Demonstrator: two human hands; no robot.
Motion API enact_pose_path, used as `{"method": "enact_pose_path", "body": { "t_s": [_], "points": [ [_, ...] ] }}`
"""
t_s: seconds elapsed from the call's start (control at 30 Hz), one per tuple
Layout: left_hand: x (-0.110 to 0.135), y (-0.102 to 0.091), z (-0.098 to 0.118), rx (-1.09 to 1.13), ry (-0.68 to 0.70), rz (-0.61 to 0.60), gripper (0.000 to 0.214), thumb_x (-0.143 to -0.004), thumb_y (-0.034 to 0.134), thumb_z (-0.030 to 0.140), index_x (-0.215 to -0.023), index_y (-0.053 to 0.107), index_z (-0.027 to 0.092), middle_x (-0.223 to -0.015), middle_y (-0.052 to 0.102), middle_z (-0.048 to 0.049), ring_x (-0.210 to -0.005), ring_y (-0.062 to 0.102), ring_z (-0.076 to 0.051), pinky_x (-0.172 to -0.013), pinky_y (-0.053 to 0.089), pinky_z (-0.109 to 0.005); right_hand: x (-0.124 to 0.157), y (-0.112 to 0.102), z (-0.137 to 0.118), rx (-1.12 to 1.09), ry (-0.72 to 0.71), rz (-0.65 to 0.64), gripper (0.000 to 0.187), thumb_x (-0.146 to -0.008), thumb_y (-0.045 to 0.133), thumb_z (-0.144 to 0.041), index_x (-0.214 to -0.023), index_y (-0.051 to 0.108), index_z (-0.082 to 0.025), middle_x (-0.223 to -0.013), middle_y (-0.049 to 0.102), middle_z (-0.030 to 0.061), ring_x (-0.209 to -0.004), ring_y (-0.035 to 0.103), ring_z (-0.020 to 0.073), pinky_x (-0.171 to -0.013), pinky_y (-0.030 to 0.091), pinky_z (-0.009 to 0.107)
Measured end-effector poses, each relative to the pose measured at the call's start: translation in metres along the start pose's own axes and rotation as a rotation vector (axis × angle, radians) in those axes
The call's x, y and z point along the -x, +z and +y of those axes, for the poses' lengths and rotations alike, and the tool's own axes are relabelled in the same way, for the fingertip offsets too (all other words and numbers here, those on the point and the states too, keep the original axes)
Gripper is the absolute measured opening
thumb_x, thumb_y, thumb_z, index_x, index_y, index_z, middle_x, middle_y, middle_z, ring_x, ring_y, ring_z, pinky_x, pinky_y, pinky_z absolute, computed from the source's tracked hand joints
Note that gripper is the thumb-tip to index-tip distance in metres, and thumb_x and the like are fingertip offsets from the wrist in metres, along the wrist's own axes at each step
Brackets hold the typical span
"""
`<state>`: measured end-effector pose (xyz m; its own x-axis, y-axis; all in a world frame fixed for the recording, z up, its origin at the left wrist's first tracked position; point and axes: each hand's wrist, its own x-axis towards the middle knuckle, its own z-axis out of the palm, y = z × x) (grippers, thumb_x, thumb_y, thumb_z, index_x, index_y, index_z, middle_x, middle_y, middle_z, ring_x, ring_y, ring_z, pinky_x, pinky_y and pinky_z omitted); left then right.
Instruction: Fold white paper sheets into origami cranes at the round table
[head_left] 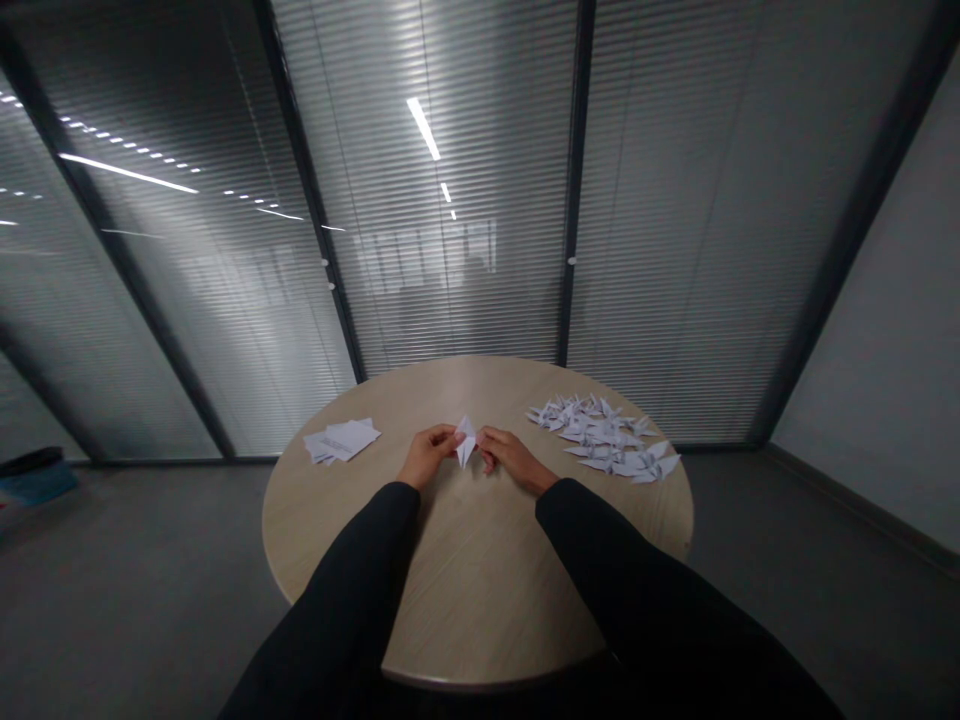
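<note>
A small white folded paper (466, 441), diamond-shaped with pointed ends, is held upright just above the round table. My left hand (429, 452) pinches its left edge between thumb and fingers. On the other side, my right hand (513, 456) has its fingers closed at the paper's right edge, the other fingers curled beneath. To the right lies a spread of folded paper cranes (611, 436), several rows deep. Over on the left is a loose stack of white paper sheets (342, 440), a few with faint print.
The round wooden table (495, 580) has a curved edge close to my body. Behind it stands a glass partition with blinds (465, 300) and dark frames. A blue bin (37, 478) is on the floor at far left, and a plain wall (885, 330) rises at right.
</note>
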<state>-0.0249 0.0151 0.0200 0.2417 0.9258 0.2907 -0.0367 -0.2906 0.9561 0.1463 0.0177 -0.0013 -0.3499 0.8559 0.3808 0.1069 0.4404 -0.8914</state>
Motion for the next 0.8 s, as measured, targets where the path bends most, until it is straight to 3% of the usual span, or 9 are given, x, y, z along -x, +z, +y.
{"method": "enact_pose_path", "body": {
  "t_s": [0.2,0.33,0.47,0.8],
  "points": [
    [-0.0009,0.0006,-0.0017,0.008,-0.012,0.016,0.042,-0.053,0.076,0.044,-0.075,0.067,0.01,-0.064,0.065,-0.004,-0.057,0.056,-0.011,-0.057,0.044,-0.023,0.0016,-0.0001,-0.0062,0.097,0.008,0.064,0.023,-0.079,0.049,-0.039,-0.069,0.05,-0.018,-0.053,0.046,-0.0048,-0.047,0.046,0.0092,-0.048,0.039,0.021],
    [-0.0018,-0.0001,-0.0037,0.048,-0.017,0.032,0.049,-0.05,0.078,0.041,-0.086,0.064,0.011,-0.066,0.066,-0.0036,-0.057,0.057,-0.012,-0.055,0.045,-0.023,0.0034,0.0007,-0.0103,0.112,-0.003,0.066,0.024,-0.079,0.048,-0.04,-0.071,0.052,-0.018,-0.057,0.049,-0.0038,-0.05,0.047,0.0094,-0.049,0.039,0.021],
    [-0.002,-0.0004,-0.0048,0.056,-0.022,0.029,0.056,-0.052,0.078,0.038,-0.098,0.061,0.011,-0.061,0.065,-0.0008,-0.053,0.056,-0.01,-0.055,0.045,-0.023,0.0025,0.002,-0.0086,0.104,-0.014,0.069,0.026,-0.079,0.047,-0.042,-0.071,0.05,-0.018,-0.063,0.05,-0.0029,-0.052,0.047,0.0089,-0.048,0.039,0.02],
    [0.0036,0.0018,0.0018,0.084,-0.066,0.066,0.053,-0.058,0.075,0.04,-0.099,0.061,0.009,-0.059,0.065,-0.0021,-0.054,0.059,-0.012,-0.061,0.05,-0.027,0.0013,0.0024,-0.0036,0.14,-0.041,0.073,0.026,-0.081,0.046,-0.043,-0.074,0.05,-0.018,-0.064,0.05,-0.0024,-0.055,0.049,0.0098,-0.05,0.044,0.021]
  ]
}}
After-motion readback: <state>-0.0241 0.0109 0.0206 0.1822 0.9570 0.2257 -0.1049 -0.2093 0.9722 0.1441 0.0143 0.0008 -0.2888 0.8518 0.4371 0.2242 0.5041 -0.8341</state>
